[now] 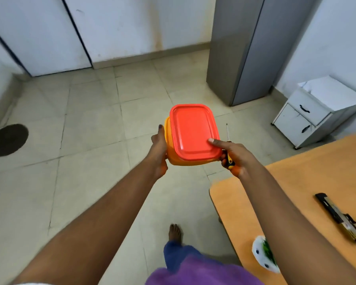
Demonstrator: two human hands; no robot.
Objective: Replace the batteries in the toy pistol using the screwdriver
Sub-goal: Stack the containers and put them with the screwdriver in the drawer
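I hold an orange box with a red lid (191, 131) out in front of me, above the floor. My left hand (159, 150) grips the box's left side. My right hand (235, 154) presses its thumb on the lid's near right corner while its fingers clasp a screwdriver (228, 153) with a black and yellow handle, the thin shaft pointing up and away. The toy pistol (341, 219), black and tan, lies on the orange table (306, 182) at the right, well apart from both hands.
A small white pot with a green plant (264, 254) stands near the table's front edge, under my right forearm. A grey cabinet (238, 50) and a white drawer unit (314, 112) stand at the back right. A dark round mat (8, 139) lies on the tiled floor at left.
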